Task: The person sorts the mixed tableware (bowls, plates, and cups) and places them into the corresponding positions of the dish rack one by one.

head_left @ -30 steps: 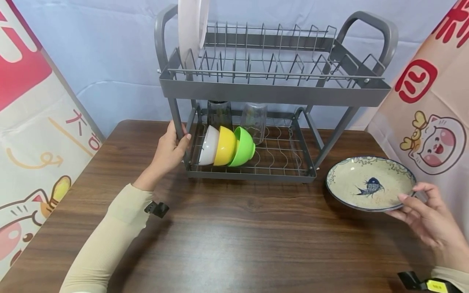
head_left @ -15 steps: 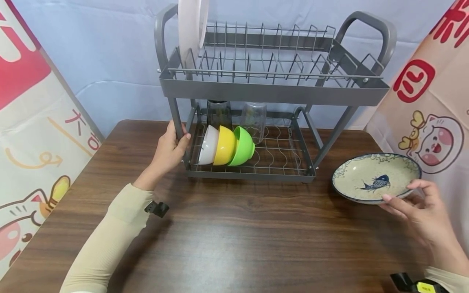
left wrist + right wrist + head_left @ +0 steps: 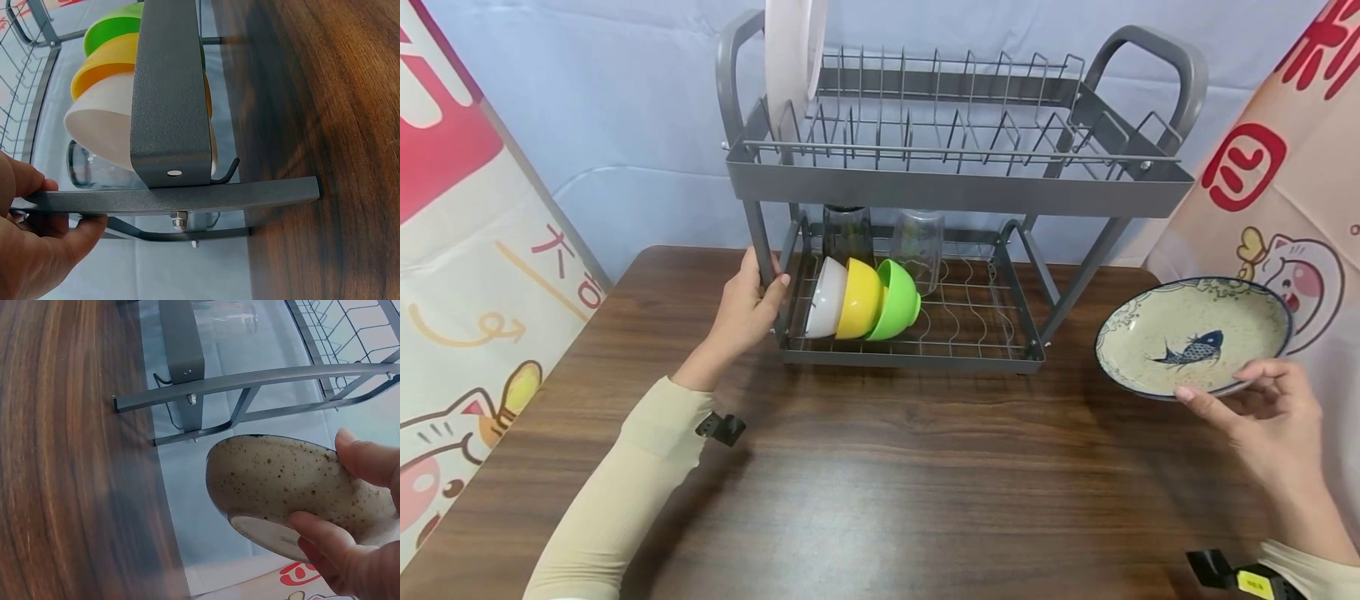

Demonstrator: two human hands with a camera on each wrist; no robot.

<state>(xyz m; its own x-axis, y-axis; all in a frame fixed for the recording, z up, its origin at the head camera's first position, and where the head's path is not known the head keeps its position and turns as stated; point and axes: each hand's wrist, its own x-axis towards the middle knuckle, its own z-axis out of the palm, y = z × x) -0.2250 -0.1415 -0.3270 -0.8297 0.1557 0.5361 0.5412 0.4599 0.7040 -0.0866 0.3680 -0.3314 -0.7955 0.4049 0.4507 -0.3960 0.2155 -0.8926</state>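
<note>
My left hand (image 3: 747, 302) grips the front left post of a grey two-tier dish rack (image 3: 955, 190), thumb and fingers wrapped round it in the left wrist view. At the right, my right hand (image 3: 1273, 425) pinches the near rim of an oval plate (image 3: 1157, 342) painted with a blue fish, holding it above the table and tilted. In the right wrist view its speckled underside (image 3: 275, 475) shows, fingers below and thumb at the rim. On the lower tier a white bowl (image 3: 826, 300), a yellow bowl (image 3: 859, 302) and a green bowl (image 3: 898, 302) lean nested on their sides.
A dark glass (image 3: 848, 237) and a clear glass (image 3: 919, 250) stand upside down behind the bowls. White plates (image 3: 790, 75) stand upright at the upper tier's left end. The brown wooden table (image 3: 887, 483) carries the rack; printed cloths (image 3: 1247, 167) hang at both sides.
My right hand has raised the plate, moved it slightly right and away from me, and tilted it more. The left hand stays on the post; the rack's right end has shifted very slightly left.
</note>
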